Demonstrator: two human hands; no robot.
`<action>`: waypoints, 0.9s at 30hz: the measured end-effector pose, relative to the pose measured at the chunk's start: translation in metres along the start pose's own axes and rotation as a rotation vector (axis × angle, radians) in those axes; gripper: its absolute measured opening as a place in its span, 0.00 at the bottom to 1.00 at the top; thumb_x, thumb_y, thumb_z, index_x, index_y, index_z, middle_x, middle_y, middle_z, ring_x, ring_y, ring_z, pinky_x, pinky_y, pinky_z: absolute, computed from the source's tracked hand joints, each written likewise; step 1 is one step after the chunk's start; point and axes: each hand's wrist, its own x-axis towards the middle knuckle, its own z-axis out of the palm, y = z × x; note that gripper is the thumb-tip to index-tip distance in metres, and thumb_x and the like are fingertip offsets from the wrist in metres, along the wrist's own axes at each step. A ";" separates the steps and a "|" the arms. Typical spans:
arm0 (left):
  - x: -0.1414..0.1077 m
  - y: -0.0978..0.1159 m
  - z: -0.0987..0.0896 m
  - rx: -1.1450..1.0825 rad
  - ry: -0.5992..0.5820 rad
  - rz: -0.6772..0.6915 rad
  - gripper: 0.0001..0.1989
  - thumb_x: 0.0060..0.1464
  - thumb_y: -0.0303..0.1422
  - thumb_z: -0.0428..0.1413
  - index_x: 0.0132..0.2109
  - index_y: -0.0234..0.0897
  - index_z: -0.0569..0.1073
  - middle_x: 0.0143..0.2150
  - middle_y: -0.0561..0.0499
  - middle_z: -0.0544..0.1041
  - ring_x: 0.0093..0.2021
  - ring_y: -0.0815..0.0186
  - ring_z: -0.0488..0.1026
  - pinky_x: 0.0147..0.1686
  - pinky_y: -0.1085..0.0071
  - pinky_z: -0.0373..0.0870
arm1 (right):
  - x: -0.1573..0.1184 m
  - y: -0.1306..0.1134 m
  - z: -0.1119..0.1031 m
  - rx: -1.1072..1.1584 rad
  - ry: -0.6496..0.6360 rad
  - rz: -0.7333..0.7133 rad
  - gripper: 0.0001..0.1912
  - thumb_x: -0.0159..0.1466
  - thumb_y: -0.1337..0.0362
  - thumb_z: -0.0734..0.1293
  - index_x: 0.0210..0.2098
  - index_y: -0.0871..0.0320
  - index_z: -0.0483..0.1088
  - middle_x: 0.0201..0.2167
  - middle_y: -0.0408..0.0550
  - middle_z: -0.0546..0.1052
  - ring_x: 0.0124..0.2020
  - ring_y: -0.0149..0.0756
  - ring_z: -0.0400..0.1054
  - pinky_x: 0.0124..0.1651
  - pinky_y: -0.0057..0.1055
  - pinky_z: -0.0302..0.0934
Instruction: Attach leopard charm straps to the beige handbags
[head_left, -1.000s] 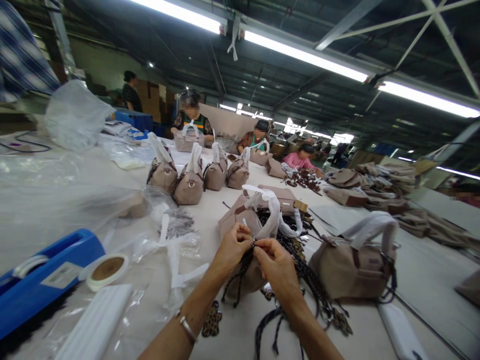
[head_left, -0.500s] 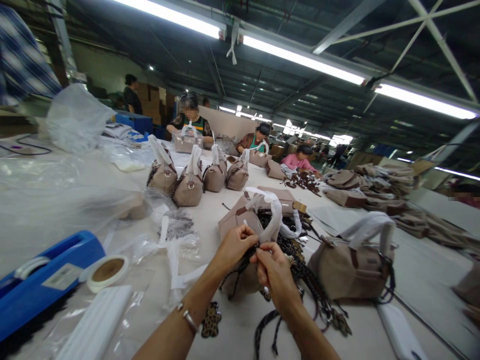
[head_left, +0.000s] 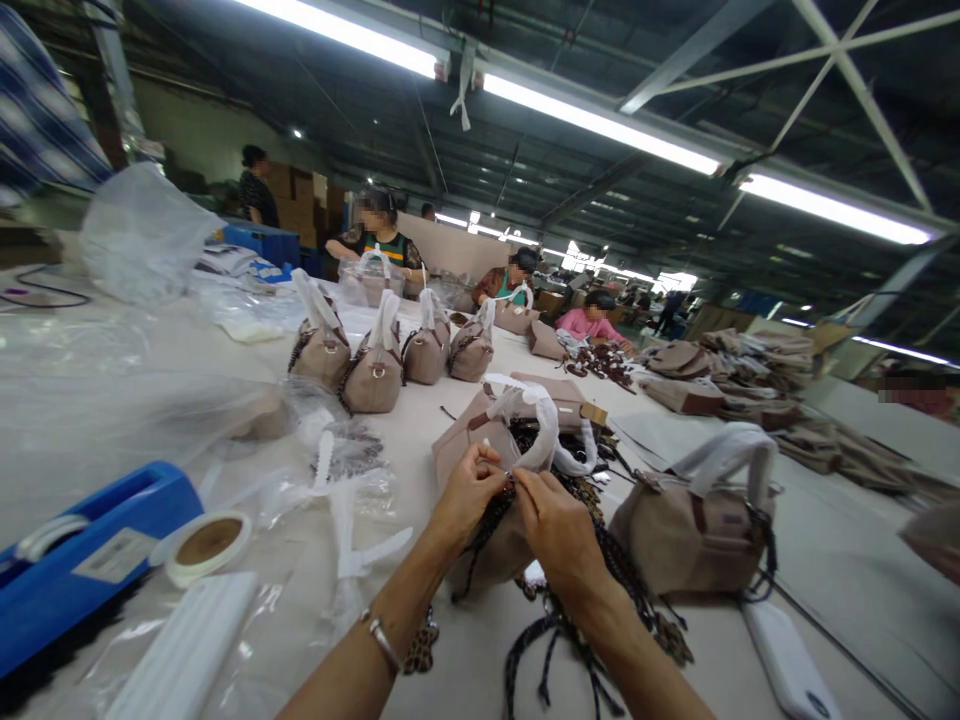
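Observation:
In front of me stands a taupe bag [head_left: 487, 555] with white-wrapped handles. My left hand [head_left: 471, 492] pinches a dark braided cord [head_left: 491, 515] at the bag's upper side. My right hand [head_left: 556, 525] is closed at the same spot, its fingertips meeting the left ones; what it grips is too small to make out. Dark cords and leopard-print charms lie behind and below my right hand. A leopard-print charm [head_left: 421, 645] is partly hidden by my left forearm. Another taupe bag [head_left: 690, 530] stands to the right.
Several finished-looking bags [head_left: 375, 375] stand farther back. At left are a blue tape dispenser [head_left: 142, 535], a tape roll [head_left: 208, 545] and clear plastic. A white phone-like object [head_left: 791, 665] lies at right. People sit across the table, near piled bags [head_left: 690, 390].
My right hand has turned, its fingers now closer to the left fingertips and the back of the hand more in view. The view has shifted slightly.

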 end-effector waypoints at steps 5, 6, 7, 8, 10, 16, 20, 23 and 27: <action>-0.005 -0.002 0.003 0.011 0.018 0.035 0.15 0.45 0.30 0.59 0.39 0.39 0.61 0.23 0.61 0.70 0.23 0.74 0.65 0.26 0.77 0.58 | 0.013 -0.007 -0.012 -0.316 -0.204 -0.067 0.14 0.68 0.71 0.56 0.40 0.57 0.73 0.34 0.50 0.78 0.33 0.39 0.74 0.32 0.29 0.61; -0.006 -0.002 0.003 0.015 0.027 0.033 0.15 0.45 0.30 0.59 0.39 0.39 0.61 0.23 0.61 0.70 0.23 0.74 0.65 0.27 0.77 0.58 | 0.015 -0.010 -0.015 -0.356 -0.239 -0.095 0.14 0.67 0.72 0.57 0.39 0.57 0.73 0.33 0.50 0.78 0.32 0.39 0.74 0.30 0.29 0.60; -0.007 -0.003 0.004 0.022 0.035 0.031 0.15 0.45 0.30 0.59 0.39 0.39 0.61 0.23 0.61 0.70 0.23 0.74 0.65 0.27 0.77 0.58 | 0.017 -0.013 -0.019 -0.391 -0.269 -0.123 0.13 0.67 0.73 0.57 0.37 0.57 0.73 0.32 0.50 0.78 0.31 0.39 0.74 0.29 0.30 0.59; -0.008 -0.003 0.004 0.033 0.039 0.032 0.15 0.45 0.30 0.59 0.39 0.39 0.61 0.23 0.61 0.70 0.23 0.74 0.65 0.27 0.77 0.58 | 0.019 -0.016 -0.022 -0.421 -0.293 -0.150 0.13 0.65 0.74 0.58 0.37 0.57 0.73 0.32 0.50 0.78 0.30 0.40 0.74 0.28 0.30 0.59; -0.009 -0.004 0.005 0.063 0.043 0.048 0.14 0.46 0.29 0.58 0.38 0.39 0.61 0.24 0.61 0.69 0.23 0.74 0.64 0.27 0.77 0.58 | 0.023 -0.019 -0.026 -0.470 -0.328 -0.196 0.12 0.62 0.76 0.60 0.35 0.59 0.73 0.32 0.52 0.78 0.29 0.40 0.74 0.27 0.30 0.57; -0.013 0.010 0.002 0.259 -0.004 0.118 0.06 0.50 0.31 0.56 0.35 0.37 0.66 0.27 0.57 0.69 0.28 0.70 0.66 0.30 0.75 0.60 | 0.026 -0.006 -0.024 -0.389 -0.238 -0.282 0.11 0.66 0.70 0.59 0.34 0.59 0.73 0.30 0.50 0.78 0.28 0.37 0.73 0.29 0.28 0.57; -0.017 0.024 -0.004 0.402 -0.119 0.158 0.04 0.51 0.30 0.53 0.33 0.35 0.71 0.29 0.55 0.71 0.32 0.68 0.67 0.35 0.73 0.62 | 0.017 0.005 -0.014 -0.114 -0.037 -0.194 0.10 0.66 0.68 0.59 0.34 0.58 0.72 0.31 0.47 0.77 0.32 0.34 0.72 0.35 0.28 0.59; -0.018 0.026 -0.007 0.448 -0.161 0.180 0.04 0.52 0.31 0.53 0.32 0.36 0.71 0.29 0.56 0.71 0.32 0.68 0.66 0.35 0.73 0.62 | 0.009 0.006 -0.007 0.137 0.073 -0.080 0.08 0.64 0.66 0.62 0.31 0.57 0.71 0.27 0.43 0.75 0.29 0.33 0.69 0.36 0.28 0.59; -0.016 0.024 -0.009 0.519 -0.137 0.189 0.07 0.55 0.34 0.51 0.32 0.37 0.68 0.27 0.58 0.68 0.30 0.69 0.64 0.34 0.74 0.61 | -0.002 0.005 -0.002 0.502 0.222 0.253 0.11 0.63 0.57 0.63 0.37 0.57 0.73 0.26 0.43 0.75 0.27 0.34 0.68 0.32 0.28 0.61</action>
